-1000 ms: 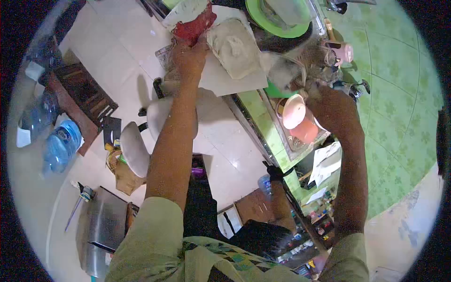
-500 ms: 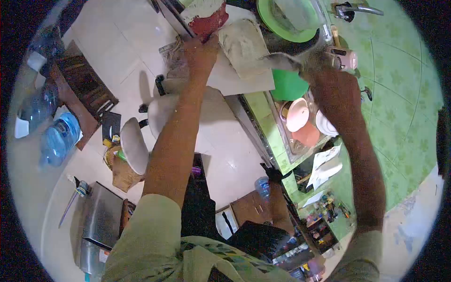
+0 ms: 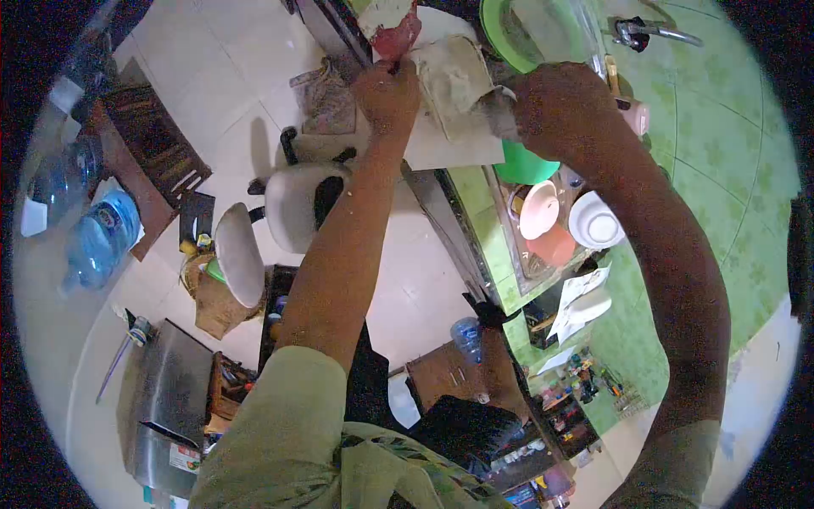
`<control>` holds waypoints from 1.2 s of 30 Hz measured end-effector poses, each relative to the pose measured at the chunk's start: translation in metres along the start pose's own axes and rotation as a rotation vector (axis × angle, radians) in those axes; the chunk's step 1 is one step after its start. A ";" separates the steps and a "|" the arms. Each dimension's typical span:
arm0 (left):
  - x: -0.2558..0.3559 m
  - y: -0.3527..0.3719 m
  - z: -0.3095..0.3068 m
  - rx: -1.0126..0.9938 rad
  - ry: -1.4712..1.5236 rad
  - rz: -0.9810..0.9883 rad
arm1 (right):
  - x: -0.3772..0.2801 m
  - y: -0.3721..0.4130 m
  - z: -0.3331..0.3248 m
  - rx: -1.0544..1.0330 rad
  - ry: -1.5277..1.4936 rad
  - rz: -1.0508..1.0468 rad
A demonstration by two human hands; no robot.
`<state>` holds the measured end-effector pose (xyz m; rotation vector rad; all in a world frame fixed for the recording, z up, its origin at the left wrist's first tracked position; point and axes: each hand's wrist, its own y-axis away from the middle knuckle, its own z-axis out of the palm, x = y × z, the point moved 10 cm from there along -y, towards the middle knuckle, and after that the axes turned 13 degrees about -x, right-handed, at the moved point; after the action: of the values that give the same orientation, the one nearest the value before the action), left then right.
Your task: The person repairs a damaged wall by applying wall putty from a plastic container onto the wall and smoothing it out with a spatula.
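Note:
My right hand [image 3: 566,110] is closed on a grey, blade-like tool [image 3: 496,114], its outline smeared by motion, close over the white board [image 3: 475,155]. Beneath and left of the tool lies a flat, pale sheet-like piece [image 3: 449,81] with rounded corners and grey smudges. My left hand [image 3: 386,95] is a fist at the board's left side, right at the end of a red and cream-coloured thing [image 3: 397,36]. What its fingers hold, if anything, is hidden. A large green basin [image 3: 502,38] stands beyond my right hand, with a clear container in it.
A green plastic dish [image 3: 527,168], a pink bowl [image 3: 540,212], an orange bowl [image 3: 553,247] and a white bowl [image 3: 595,220] sit by the sink, near a tap [image 3: 661,34]. An office chair [image 3: 303,212] and a cloth [image 3: 329,103] are on the tiled floor.
My right hand has moved left and up with the tool, nearer the pale piece, uncovering the white bowl. My left hand and the board have shifted slightly right in view.

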<state>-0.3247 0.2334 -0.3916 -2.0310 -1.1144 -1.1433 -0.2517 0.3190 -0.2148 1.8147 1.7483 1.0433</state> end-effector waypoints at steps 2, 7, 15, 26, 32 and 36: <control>0.003 0.000 -0.004 -0.028 -0.048 0.037 | -0.014 0.008 -0.013 -0.050 -0.028 -0.084; 0.012 0.000 -0.013 0.009 0.033 -0.020 | 0.011 -0.003 0.038 -0.489 -0.308 0.058; 0.018 -0.001 -0.015 -0.056 0.050 -0.050 | -0.015 0.025 0.120 -0.242 -0.078 -0.654; -0.020 -0.003 0.016 -0.349 0.135 -0.305 | 0.012 0.028 0.143 -0.746 -1.885 -0.157; -0.028 -0.005 0.018 -0.389 0.374 -0.301 | -0.014 0.027 0.186 -0.501 -2.200 0.228; -0.023 0.009 0.019 -0.389 0.705 -0.579 | -0.047 0.023 0.193 -0.317 -2.321 0.042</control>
<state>-0.3155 0.2347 -0.4211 -1.3337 -1.1727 -2.2854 -0.0891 0.3096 -0.3311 1.2776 -0.0028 -0.8087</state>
